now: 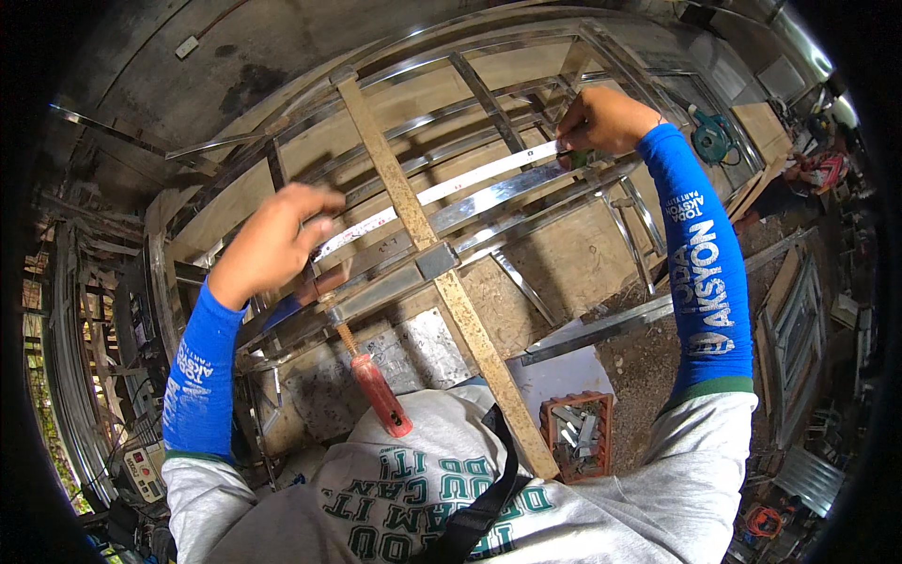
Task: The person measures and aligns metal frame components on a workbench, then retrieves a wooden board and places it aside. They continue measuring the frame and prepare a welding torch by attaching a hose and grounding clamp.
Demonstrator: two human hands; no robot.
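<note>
Head view: the right hand [611, 120] is gripping the tape [489, 175] near the right edge of the frame [487, 101]; the left hand [271, 240], fingers apart, is holding nothing by the tape's left end. Keeping it flat under the clamp [439, 260] should be helping.

Hands [272, 240] [609, 119]: two are showing, one left and one right
Tape measure [440, 192]: one is showing
Metal bars [507, 195]: many are crossing (too much overlapping for a sure count)
Clamp [381, 395]: one is showing, and one red handle is belonging to it
Blue sleeves [202, 367] [700, 244]: two are showing, one per arm
Black strap [481, 489]: one is showing
Teal power tool [712, 139]: one is showing
Reddish crate [606, 437]: one is showing
Metal offcuts [587, 432]: several are overlapping
</note>
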